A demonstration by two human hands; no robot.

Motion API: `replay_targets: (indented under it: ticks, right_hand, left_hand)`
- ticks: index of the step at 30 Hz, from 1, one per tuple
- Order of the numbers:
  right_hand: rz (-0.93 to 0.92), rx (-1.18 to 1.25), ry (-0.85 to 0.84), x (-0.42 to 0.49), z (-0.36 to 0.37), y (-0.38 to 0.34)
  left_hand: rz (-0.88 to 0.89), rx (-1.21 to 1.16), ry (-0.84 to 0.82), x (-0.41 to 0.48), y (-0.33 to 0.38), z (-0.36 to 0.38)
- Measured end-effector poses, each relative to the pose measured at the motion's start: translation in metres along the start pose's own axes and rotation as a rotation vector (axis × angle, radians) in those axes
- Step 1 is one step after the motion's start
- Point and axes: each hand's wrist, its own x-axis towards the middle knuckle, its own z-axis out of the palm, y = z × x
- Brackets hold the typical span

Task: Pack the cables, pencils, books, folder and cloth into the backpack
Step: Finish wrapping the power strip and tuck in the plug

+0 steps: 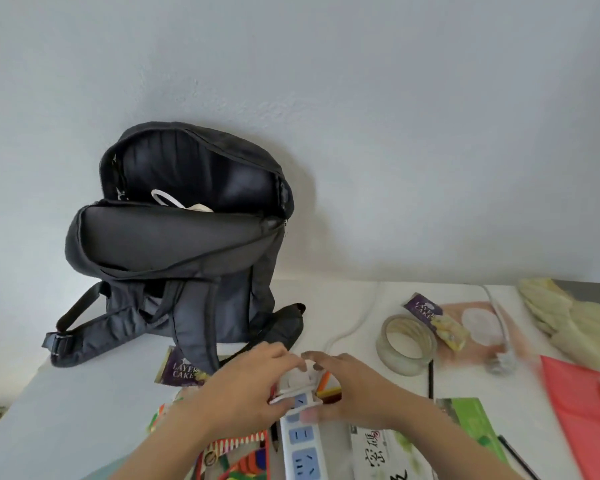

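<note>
Head view shows both hands meeting over the far end of a white power strip [302, 441]. The left hand [243, 386] and right hand [350, 386] curl their fingers around a coil of its cable [295, 389]. The loose run of that cable trails away beyond the right hand — if the coil slips it may spring open, or the trailing length may drag the tape roll [407, 344] lying to the right of it. The backpack [174, 237] stands open beyond the left hand, leaning on the wall, and a hard push could slump it. Counted: one backpack, one power strip, one tape roll, one red folder [582, 414] far right, two snack packets [182, 368] — the pencils are too blurred to count.
</note>
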Motion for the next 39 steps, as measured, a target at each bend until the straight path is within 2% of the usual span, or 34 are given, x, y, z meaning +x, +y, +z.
replay_targets:
  ticks: [4, 6, 8, 10, 12, 16, 25, 32, 39]
  right_hand:
    - [-0.046, -0.042, 0.037, -0.002, 0.008, 0.007]
    - [-0.049, -0.077, 0.068, -0.001, 0.009, 0.008]
    - [-0.055, -0.164, 0.066, 0.003, 0.009, 0.008]
    - [-0.061, -0.221, 0.072, 0.006, 0.008, 0.010]
    - [-0.059, -0.237, 0.073, 0.009, 0.009, 0.011]
    - [-0.041, -0.212, 0.058, 0.015, 0.010, 0.014]
    - [-0.090, -0.059, 0.116, 0.012, 0.014, 0.015]
    - [-0.123, 0.136, 0.327, -0.014, -0.023, 0.012]
    - [-0.257, 0.265, 0.464, -0.029, -0.050, 0.001]
  left_hand:
    - [-0.141, 0.074, 0.223, -0.010, 0.009, 0.012]
    - [-0.289, 0.021, 0.304, -0.015, 0.013, 0.015]
    - [-0.444, -0.020, 0.204, -0.020, 0.018, 0.019]
    - [-0.495, -0.029, 0.074, -0.022, 0.025, 0.027]
    - [-0.499, -0.061, 0.049, -0.022, 0.031, 0.037]
    - [-0.553, -0.118, 0.131, -0.019, 0.034, 0.047]
    - [-0.532, -0.061, 0.126, -0.019, 0.057, 0.057]
    - [-0.519, -0.442, 0.230, -0.023, 0.067, 0.034]
    - [-0.421, -0.871, 0.476, -0.004, 0.081, -0.008]
